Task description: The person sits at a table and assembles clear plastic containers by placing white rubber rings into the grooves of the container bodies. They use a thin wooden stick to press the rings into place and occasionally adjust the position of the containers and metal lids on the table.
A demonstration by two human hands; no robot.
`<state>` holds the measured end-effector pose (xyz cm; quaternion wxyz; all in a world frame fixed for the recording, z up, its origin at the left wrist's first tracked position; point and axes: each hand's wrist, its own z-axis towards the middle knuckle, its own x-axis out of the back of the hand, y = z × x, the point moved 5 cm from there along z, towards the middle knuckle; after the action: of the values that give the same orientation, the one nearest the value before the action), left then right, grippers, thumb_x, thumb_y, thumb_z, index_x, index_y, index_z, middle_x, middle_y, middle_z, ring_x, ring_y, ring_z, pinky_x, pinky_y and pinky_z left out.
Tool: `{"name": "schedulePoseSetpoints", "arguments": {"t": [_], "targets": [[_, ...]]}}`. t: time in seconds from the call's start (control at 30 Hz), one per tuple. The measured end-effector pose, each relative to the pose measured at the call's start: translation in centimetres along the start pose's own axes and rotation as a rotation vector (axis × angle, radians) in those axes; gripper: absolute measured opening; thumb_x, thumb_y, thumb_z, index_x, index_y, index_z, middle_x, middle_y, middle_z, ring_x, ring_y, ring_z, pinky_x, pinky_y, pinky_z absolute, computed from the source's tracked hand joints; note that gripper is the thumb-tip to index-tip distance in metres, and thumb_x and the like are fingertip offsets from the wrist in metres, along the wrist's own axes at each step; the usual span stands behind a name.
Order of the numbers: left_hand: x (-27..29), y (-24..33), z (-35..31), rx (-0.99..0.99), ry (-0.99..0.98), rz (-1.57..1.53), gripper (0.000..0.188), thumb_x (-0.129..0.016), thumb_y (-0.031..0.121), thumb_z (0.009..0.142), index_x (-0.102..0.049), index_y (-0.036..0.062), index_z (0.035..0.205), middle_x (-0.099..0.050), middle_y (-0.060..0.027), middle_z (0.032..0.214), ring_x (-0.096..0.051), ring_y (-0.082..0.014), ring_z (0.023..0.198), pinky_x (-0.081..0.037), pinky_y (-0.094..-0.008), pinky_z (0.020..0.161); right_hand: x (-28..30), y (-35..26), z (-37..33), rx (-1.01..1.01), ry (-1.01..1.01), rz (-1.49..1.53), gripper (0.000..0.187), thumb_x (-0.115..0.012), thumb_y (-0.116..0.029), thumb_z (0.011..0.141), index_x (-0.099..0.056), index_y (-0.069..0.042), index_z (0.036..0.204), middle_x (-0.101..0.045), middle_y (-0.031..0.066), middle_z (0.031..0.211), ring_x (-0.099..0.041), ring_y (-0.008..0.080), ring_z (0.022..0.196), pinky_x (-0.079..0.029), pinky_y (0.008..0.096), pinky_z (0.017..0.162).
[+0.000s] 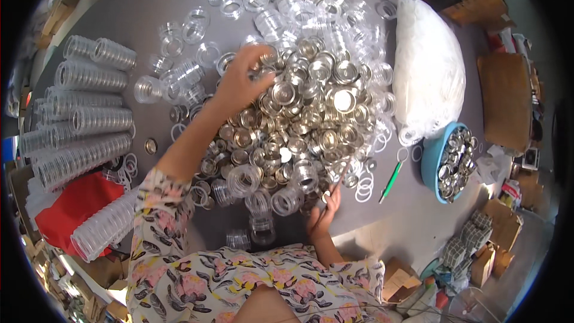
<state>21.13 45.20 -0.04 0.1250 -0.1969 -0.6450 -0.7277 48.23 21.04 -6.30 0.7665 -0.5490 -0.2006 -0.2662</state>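
My left hand (242, 79) reaches over the upper left of a large heap of silver metal ring caps (299, 113). Its thumb and fingers are apart and curved around caps that lie in the heap. At the heap's near edge, my right hand (324, 210) is closed around a thin dark stick-like tool (342, 173) that points up toward the caps. A small pale piece shows at its fingers, too small to name. Just left of this hand lie clear plastic ring-shaped jars (287, 201), some standing in short stacks.
Long stacks of clear plastic rings (98, 119) line the left side, beside a red cloth or bag (75, 209). More loose clear rings (305, 12) spread behind the heap. At right are a filled white plastic bag (427, 66), a green-handled tool (391, 182) and a blue basin (434, 161) of metal parts.
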Motion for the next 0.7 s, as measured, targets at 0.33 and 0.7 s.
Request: {"name": "schedulePoseSetpoints", "arguments": {"t": [0.33,0.7], "targets": [[-1.0,-10.1,13.9,0.231,0.078,0.494,0.069,-0.065,0.012,0.063,-0.039,0.016,0.127,-0.041,-0.0208,0.121,-0.044,-0.039,0.11,-0.039,-0.0422,0.091,2.0,3.3,-1.1,-0.166,0.051,0.044,0.042,-0.041,-0.036,0.09,-0.037,-0.004,0.117,-0.024,0.0248,0.135,-0.033,0.0359,0.123,-0.024,0.0449,0.101],[4.2,-6.3,2.6,0.047,0.869,-0.545,0.054,-0.063,0.005,0.074,-0.039,0.0002,0.122,-0.044,-0.0137,0.121,-0.044,-0.0236,0.112,-0.039,-0.0339,0.093,1.2,1.6,-0.2,-0.173,0.035,0.077,0.04,-0.043,-0.028,0.091,-0.036,0.001,0.117,-0.036,0.0268,0.128,-0.028,0.0394,0.124,-0.019,0.0467,0.102]]}}
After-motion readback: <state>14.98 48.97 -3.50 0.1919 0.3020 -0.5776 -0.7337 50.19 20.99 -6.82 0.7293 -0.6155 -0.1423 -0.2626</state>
